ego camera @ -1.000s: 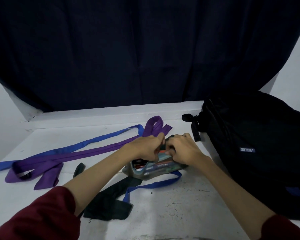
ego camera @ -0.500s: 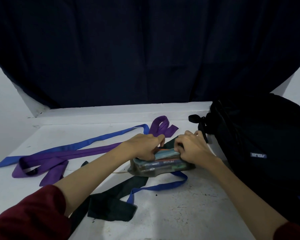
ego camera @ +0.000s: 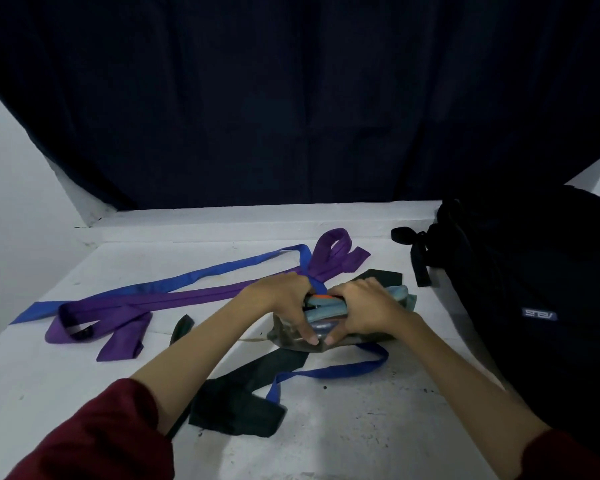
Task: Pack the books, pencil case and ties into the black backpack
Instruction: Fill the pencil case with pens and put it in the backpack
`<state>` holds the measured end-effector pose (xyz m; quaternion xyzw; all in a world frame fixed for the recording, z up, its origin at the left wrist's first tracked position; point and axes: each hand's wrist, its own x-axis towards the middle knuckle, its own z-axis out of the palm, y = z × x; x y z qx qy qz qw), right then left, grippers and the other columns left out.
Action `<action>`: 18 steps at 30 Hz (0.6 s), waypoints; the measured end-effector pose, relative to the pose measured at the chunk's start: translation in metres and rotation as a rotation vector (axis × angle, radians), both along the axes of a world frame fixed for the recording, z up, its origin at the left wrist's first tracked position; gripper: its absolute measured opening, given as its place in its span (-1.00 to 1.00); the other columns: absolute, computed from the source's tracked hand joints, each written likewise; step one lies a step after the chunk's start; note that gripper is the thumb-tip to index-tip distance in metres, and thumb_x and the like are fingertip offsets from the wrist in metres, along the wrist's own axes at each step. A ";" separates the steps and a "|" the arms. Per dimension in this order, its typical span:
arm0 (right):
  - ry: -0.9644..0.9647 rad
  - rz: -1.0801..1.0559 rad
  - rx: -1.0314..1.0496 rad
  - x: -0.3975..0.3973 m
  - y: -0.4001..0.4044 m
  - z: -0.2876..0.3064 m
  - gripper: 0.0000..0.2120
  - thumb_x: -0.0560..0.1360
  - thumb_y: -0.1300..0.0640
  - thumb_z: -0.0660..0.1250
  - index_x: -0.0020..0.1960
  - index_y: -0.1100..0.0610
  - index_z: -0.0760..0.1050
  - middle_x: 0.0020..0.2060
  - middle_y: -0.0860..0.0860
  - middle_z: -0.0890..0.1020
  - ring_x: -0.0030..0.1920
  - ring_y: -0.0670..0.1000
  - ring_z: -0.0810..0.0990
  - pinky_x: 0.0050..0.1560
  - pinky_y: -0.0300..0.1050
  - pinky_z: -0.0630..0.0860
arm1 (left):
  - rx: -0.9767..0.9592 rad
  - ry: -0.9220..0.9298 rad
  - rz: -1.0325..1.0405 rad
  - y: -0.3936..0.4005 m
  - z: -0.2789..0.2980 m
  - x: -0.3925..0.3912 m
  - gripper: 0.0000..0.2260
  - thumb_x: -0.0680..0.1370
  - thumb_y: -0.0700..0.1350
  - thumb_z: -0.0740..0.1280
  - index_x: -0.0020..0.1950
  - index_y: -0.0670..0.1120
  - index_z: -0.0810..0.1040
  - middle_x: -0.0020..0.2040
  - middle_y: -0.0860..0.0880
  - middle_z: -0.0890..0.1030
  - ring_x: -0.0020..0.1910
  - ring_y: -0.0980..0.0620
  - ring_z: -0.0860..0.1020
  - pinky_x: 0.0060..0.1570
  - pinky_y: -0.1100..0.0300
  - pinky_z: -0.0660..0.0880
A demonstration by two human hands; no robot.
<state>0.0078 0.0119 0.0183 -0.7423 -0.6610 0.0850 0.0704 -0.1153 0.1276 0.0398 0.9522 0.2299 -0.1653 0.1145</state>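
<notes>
Gripping the pencil case [ego camera: 333, 323] from both ends, the left hand [ego camera: 284, 303] and the right hand [ego camera: 364, 308] meet over it at the middle of the white table [ego camera: 378, 427] in the head view, fingers curled over its top and thumbs pressed against its near, see-through side, where coloured pens show inside. The case rests on the table, lying across the blue tie [ego camera: 174, 282] and the black tie [ego camera: 243, 400]. That blue tie runs from the far left of the table toward the hands, passes under the case and loops out again on the near right side. The black tie spreads toward the near edge, with another dark end showing just beyond the case. A purple tie [ego camera: 146, 304] lies left of the hands, folded back on itself at the left, its other end looped just beyond the left hand. To the right stands the black backpack [ego camera: 520, 289], near the case but apart from it, a small logo patch facing the camera and a strap hanging at its far left corner. Dark red sleeves [ego camera: 94, 441] cover both forearms at the near edge. A dark curtain [ego camera: 291, 98] hangs behind the table. No books can be made out.
</notes>
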 end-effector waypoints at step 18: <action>0.336 -0.065 0.086 0.025 -0.008 -0.006 -0.45 0.16 -0.08 0.60 0.10 -0.05 0.53 -0.04 -0.14 0.59 -0.01 -0.07 0.55 0.09 -0.07 0.48 | -0.506 -0.380 0.287 0.011 -0.014 -0.006 -0.82 0.53 -0.21 0.36 0.09 -0.06 0.66 -0.05 -0.04 0.64 -0.12 0.14 0.50 -0.13 0.30 0.42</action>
